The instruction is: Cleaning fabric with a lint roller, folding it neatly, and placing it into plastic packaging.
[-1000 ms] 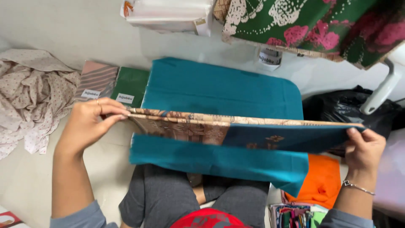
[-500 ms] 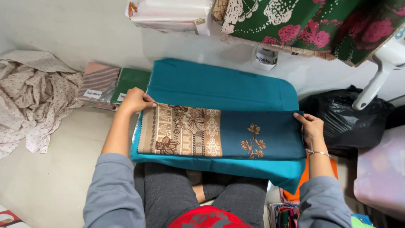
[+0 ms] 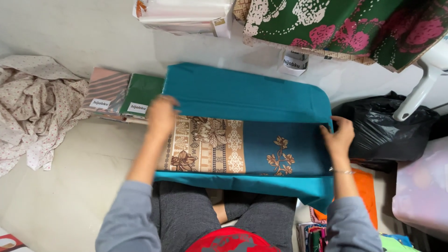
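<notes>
A folded teal scarf point(image 3: 261, 151) with a beige patterned band and a gold flower lies flat on a teal pad point(image 3: 242, 93) across the person's lap. The left hand point(image 3: 161, 114) presses its upper left corner and the right hand point(image 3: 338, 135) its right edge — both flat, fingers loosely spread, gripping nothing. Just left lie packaged cloths point(image 3: 123, 93), further off a crumpled floral cloth point(image 3: 32, 102) — and a black bag point(image 3: 385, 123) sits right.

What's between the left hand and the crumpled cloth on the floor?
Head view: two flat packets, the green packet nearest the left hand, then the pink striped packet, then the crumpled cloth.
</notes>
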